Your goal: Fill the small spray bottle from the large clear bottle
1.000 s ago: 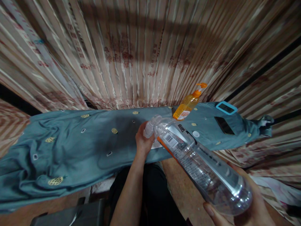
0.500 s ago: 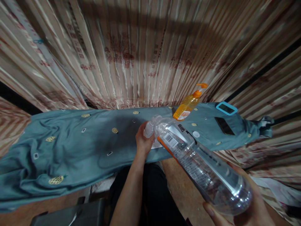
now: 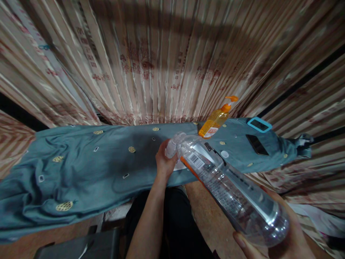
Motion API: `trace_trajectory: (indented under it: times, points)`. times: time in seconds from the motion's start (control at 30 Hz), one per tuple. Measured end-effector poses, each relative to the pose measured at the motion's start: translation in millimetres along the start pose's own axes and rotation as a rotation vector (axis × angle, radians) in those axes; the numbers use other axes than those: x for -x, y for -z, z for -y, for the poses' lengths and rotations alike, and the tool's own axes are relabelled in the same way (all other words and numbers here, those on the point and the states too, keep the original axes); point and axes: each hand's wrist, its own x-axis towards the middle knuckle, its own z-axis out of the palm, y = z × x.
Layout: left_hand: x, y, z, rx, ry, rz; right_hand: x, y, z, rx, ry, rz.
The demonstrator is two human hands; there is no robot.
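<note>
A large clear plastic bottle [image 3: 229, 187] with a barcode and dark lettering is tilted, its neck lower left and its base toward me. My right hand [image 3: 289, 235] is wrapped round the base, fingers partly hidden behind it. At the neck end, my left hand [image 3: 165, 163] is closed round a small clear plastic container [image 3: 171, 147]. The bottle's mouth meets this container; whether it goes inside I cannot tell. No liquid shows clearly in the bottle. A white round disc, like a cap [image 3: 224, 154], lies on the cloth just beyond the bottle.
An orange pump bottle [image 3: 213, 122] stands behind the large bottle on the teal cloth [image 3: 88, 165]. To the right lie a dark phone [image 3: 257, 144] and a blue-framed device [image 3: 259, 124]. Pleated curtains [image 3: 151, 64] hang behind. A dark stool-like object [image 3: 78, 244] is lower left.
</note>
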Motion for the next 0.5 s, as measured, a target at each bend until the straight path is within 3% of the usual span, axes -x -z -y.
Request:
trace_trajectory:
  times: [0.5]
  points:
    - [-0.1, -0.5, 2.2, 0.020, -0.006, -0.005, -8.0, 0.5, 9.3, 0.069, 0.070, 0.001]
